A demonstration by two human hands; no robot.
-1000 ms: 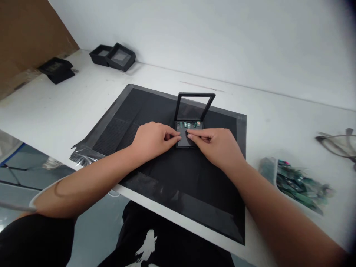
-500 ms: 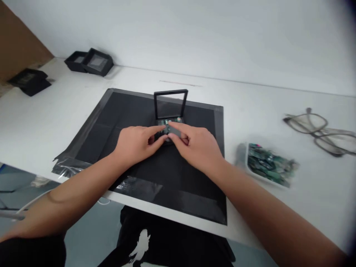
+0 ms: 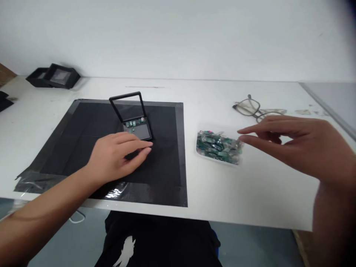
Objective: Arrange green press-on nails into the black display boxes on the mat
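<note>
On the black mat (image 3: pixel 161 163), a small black display case (image 3: pixel 151 135) stands with its clear-windowed lid (image 3: pixel 141 102) raised. Several small green stones (image 3: pixel 130 124) lie along the back and left of its base; the front-left part is hidden behind my left hand (image 3: pixel 119 154). That hand rests just in front of the case, its thumb and index finger slightly apart with nothing visible between them. My right hand (image 3: pixel 294 144) hovers at the right side of a clear plastic tub (image 3: pixel 219 160) full of glossy green stone pieces (image 3: pixel 215 144). Its thumb and index tips are a little apart.
Eyeglasses (image 3: pixel 247 107) lie behind the right hand on the white table (image 3: pixel 211 193). Two black boxes (image 3: pixel 62 76) with clear windows lean together at the back left, against the wall. Another black object (image 3: pixel 5 102) sits at the left edge.
My right hand has left the case and moved right to the tub. My left hand has drawn back slightly from the stones to the case's front. The view has turned right.
</note>
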